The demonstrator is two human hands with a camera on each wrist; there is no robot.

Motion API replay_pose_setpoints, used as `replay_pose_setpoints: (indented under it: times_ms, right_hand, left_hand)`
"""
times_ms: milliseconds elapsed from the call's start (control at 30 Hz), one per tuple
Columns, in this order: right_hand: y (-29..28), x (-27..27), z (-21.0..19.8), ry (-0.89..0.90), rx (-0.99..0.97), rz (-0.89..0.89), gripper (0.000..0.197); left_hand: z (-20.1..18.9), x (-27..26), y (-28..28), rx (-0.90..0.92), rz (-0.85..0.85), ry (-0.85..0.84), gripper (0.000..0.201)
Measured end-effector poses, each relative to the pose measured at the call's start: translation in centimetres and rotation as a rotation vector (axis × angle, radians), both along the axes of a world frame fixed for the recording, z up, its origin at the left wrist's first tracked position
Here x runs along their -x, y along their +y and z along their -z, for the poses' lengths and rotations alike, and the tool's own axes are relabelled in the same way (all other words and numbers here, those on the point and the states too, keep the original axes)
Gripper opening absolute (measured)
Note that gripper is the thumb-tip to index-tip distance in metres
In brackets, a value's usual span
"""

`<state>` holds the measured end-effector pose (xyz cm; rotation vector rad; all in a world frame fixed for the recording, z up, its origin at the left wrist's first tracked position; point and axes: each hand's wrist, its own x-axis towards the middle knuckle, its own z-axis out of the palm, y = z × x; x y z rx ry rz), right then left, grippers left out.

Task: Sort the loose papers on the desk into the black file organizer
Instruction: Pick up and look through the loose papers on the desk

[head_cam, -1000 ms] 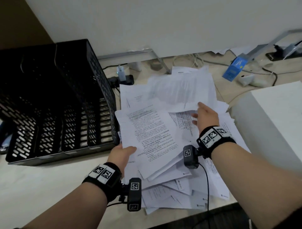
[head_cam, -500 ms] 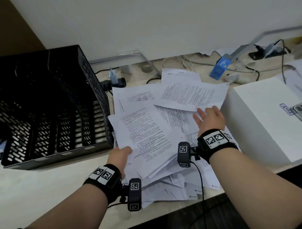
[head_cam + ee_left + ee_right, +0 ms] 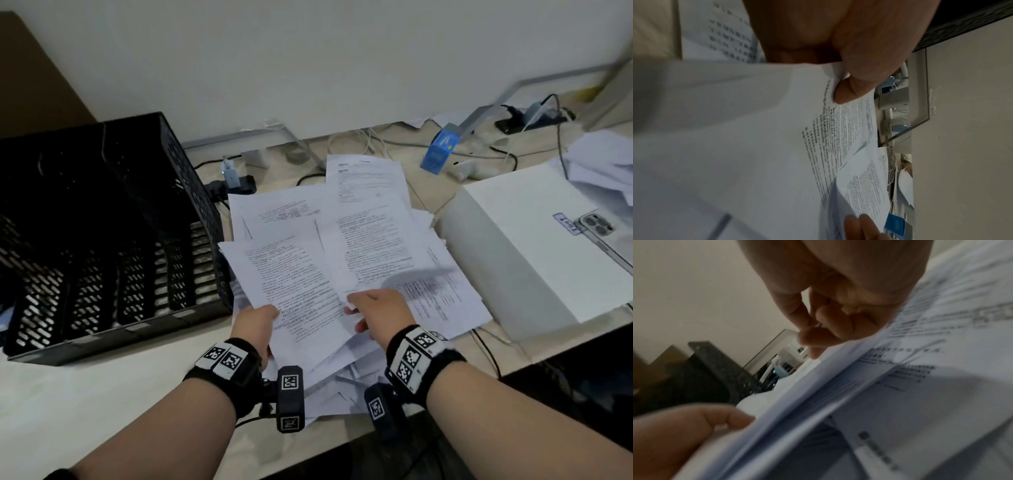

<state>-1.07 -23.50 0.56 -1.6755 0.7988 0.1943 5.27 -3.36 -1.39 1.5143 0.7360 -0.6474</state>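
Two hands are working a messy pile of loose papers on the desk. From the head view, the left hand pinches the near edge of a printed sheet with the thumb on top, and the right hand has its fingers curled around the near edge of another sheet just beside it. Both sheets are lifted a bit off the pile. The black file organizer sits just left of the pile, its slots showing no paper that I can see. A white box is on the right, and a small blue box and some cables sit near the wall. The left wrist view shows the left hand's thumb pressed down on the sheet's corner, so it's clearly gripping it, with fingertips of the other hand poking in at the bottom. The right wrist view is blurry, but the right hand's fingers curl over the paper edge, with the left hand low in the corner and the organizer behind.
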Motion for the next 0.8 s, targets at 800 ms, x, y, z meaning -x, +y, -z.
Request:
replay_pose_setpoints:
  times_ms: [800]
  right_hand:
    - [-1.9,-1.0,-1.3,-0.025,-0.043,-0.17,0.025]
  left_hand:
    - [0.8,-1.1,0.2,-0.151,0.125,-0.087,0.007]
